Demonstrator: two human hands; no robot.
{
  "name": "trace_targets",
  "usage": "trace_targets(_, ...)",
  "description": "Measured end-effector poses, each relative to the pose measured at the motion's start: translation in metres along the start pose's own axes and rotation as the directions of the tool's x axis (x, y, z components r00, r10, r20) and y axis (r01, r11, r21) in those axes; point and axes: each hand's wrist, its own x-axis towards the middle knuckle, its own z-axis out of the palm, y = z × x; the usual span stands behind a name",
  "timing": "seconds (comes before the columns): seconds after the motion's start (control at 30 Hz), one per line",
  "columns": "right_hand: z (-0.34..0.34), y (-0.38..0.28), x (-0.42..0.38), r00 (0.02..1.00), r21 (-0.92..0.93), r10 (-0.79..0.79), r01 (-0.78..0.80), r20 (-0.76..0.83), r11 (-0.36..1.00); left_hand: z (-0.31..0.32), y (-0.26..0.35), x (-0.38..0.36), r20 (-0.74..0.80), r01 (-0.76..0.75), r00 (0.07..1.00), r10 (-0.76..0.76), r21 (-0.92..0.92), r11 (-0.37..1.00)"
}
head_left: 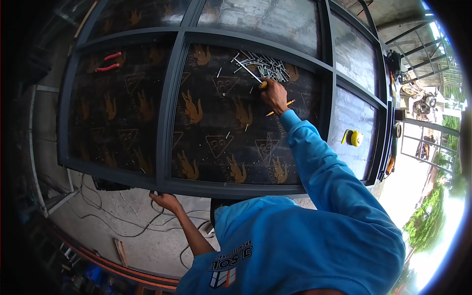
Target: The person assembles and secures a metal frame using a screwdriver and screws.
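Observation:
My right hand (275,96) is closed round the yellow handle of a screwdriver (250,73). Its long metal shaft points up and left, along the edge of a pile of thin silvery fasteners (268,66) that look like rivets. The pile lies on the dark printed board (211,123) inside a grey metal frame (167,113). Just below my right wrist is a yellow pen-like tool (280,108). My left hand (166,200) is low, at the near edge of the frame, with its fingers curled; what they hold, if anything, cannot be made out.
Red-handled pliers (108,62) lie in the left panel, and a yellow tape measure (353,138) rests in the right one. A few loose fasteners are scattered on the board. Cables (128,231) trail over the concrete floor, and metal racks (418,46) stand at the right.

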Motion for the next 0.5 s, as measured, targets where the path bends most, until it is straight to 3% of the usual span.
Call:
trace_targets(0.03, -0.001, -0.001, 0.000, 1.000, -0.018, -0.007, 0.007, 0.008, 1.000, -0.002, 0.005, -0.003, -0.001, 0.106, 0.994, -0.106, 0.024, 0.994)
trace_targets(0.07, -0.003, -0.002, -0.001, 1.000, -0.020, -0.004, 0.004, 0.000, 1.000, -0.003, 0.005, -0.010, 0.005, 0.102, 0.995, -0.102, 0.019, 0.995)
trace_targets(0.13, -0.003, -0.002, 0.000, 1.000, -0.045, -0.006, 0.006, 0.007, 0.999, -0.004, 0.002, -0.023, 0.036, -0.110, 0.993, 0.109, 0.049, 0.993)
trace_targets(0.27, -0.006, -0.001, 0.004, 0.998, -0.069, -0.055, 0.055, 0.005, 0.996, -0.005, 0.004, -0.022, 0.016, -0.125, 0.992, 0.124, 0.105, 0.987)
trace_targets(0.37, -0.006, -0.010, 0.004, 0.993, -0.090, -0.110, 0.113, 0.042, 0.989, -0.001, 0.002, -0.015, -0.035, -0.208, 0.976, 0.216, 0.150, 0.967)
trace_targets(0.43, -0.006, -0.015, -0.005, 0.992, -0.060, -0.105, 0.109, 0.065, 0.992, -0.005, -0.014, -0.008, -0.004, -0.437, 0.892, 0.452, 0.242, 0.866)
trace_targets(0.47, -0.006, -0.017, -0.010, 0.989, -0.040, -0.112, 0.116, 0.099, 0.992, -0.007, -0.019, -0.002, 0.009, -0.459, 0.882, 0.471, 0.241, 0.855)
trace_targets(0.5, -0.006, -0.016, -0.020, 0.987, -0.019, -0.143, 0.145, 0.076, 0.989, -0.007, -0.018, 0.000, 0.013, -0.303, 0.953, 0.303, 0.073, 0.950)
